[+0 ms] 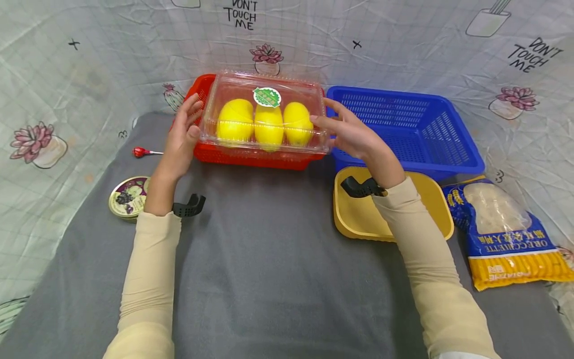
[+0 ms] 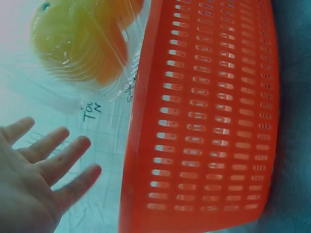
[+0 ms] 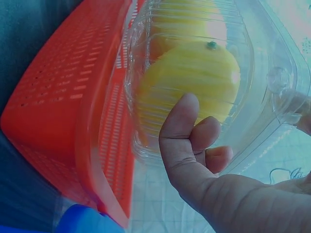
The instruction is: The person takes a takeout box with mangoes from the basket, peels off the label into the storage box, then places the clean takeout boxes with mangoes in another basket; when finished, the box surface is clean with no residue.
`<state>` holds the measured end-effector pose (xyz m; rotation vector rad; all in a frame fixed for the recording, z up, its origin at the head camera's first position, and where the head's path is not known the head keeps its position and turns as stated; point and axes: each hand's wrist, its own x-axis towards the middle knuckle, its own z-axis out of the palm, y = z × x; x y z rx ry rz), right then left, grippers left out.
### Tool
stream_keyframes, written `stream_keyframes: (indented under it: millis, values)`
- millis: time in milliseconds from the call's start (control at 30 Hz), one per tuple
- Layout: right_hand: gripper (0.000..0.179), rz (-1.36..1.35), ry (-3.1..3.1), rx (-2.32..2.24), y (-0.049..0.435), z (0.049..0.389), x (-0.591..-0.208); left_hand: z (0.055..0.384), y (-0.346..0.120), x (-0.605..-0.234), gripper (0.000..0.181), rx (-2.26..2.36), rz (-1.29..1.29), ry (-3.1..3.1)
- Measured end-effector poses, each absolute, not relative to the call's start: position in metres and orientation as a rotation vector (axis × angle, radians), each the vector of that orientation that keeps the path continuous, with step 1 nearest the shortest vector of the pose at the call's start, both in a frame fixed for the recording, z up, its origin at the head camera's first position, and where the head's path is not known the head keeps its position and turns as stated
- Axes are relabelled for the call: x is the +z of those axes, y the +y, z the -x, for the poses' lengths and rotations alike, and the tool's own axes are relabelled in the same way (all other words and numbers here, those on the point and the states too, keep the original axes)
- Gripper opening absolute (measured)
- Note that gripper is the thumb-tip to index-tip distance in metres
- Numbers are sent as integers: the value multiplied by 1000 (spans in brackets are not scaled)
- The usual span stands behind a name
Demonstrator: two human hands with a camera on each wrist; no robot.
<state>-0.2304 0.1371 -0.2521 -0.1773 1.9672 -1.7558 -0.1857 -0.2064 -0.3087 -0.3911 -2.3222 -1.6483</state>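
Observation:
A clear plastic clamshell box [image 1: 287,85] holds three yellow lemon-like fruits [image 1: 269,127] and bears a green-and-white sticker. It sits over the red slotted basket [image 1: 251,156], partly above its rim. My right hand [image 1: 356,132] grips the box's right end; in the right wrist view its thumb and fingers bend against the clear plastic. My left hand [image 1: 181,134] is beside the box's left end with fingers spread. The left wrist view shows a gap between these fingers and the box. How the box's underside rests is hidden.
A blue basket [image 1: 453,134] stands right of the red one, with a yellow tray [image 1: 343,219] in front, under my right forearm. Further right lies an orecchiette pasta bag [image 1: 506,234]. At left are a round tin [image 1: 127,197] and a red lollipop [image 1: 141,152]. Printed cloth walls surround the grey surface.

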Motion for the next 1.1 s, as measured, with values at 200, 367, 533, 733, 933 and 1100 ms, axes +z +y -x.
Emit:
stream_keyframes:
  millis: [200,367,533,733,933,1100]
  values:
    - [75,192,1996,-1705,135,220,-253,179,-206,-309,83,-1448,477,-2482]
    - [77,215,2023,-1678,132,209,-251,174,-204,-311,95,-1367,433,-2542]
    - [77,253,2054,-1675,133,200,-251,165,-202,-309,97,-1345,410,-2524]
    - [78,287,2080,-1686,134,190,-252,155,-201,-303,98,-1325,454,-2483]
    - [80,301,2137,-1647,135,177,-254,143,-204,-301,101,-1308,504,-2480]
    - [80,311,2165,-1633,135,167,-257,136,-206,-303,101,-1267,524,-2495]
